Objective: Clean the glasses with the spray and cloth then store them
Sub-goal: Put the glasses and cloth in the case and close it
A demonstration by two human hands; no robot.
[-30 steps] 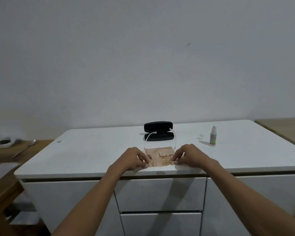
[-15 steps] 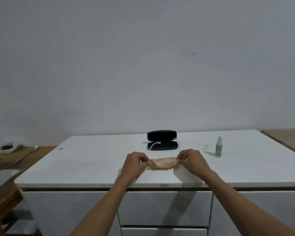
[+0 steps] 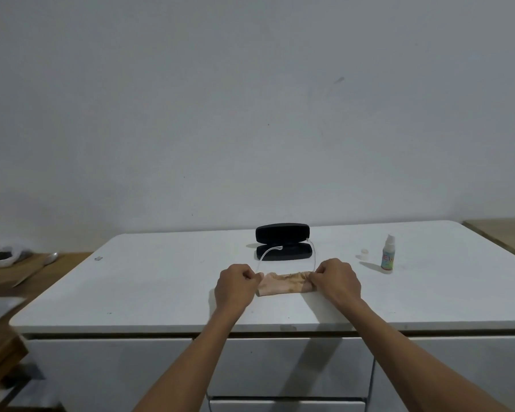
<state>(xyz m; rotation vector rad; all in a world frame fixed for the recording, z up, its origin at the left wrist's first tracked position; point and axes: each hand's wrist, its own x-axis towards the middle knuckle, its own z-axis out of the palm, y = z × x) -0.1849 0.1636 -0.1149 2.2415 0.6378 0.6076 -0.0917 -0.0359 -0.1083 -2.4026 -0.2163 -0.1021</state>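
my left hand (image 3: 237,285) is curled tight, pinching the left end of the peach cloth (image 3: 283,286), and my right hand (image 3: 336,282) is pinched onto the right end, so the cloth is stretched between them, folded into a narrow band just above the worktop (image 3: 161,286). its long axis runs left to right, straight across me. the glasses (image 3: 286,257) seem to be wrapped in that band; all i can make out are the thin clear temples arching from my hands back toward the case, the lenses hidden in the fold. the black glasses case (image 3: 282,241) sits open directly beyond the cloth, lid up, near, its length parallel to the band. that's the line that matters: case dead ahead, both hands about equally close, so storing looks like a short push forward. off to my right stands the spray bottle (image 3: 387,257), upright, with its small white cap (image 3: 364,254) beside it, well clear of my right hand. the worktop is white and glossy over drawers (image 3: 280,367), a plain grey wall (image 3: 250,114) behind, wooden surfaces at both sides.
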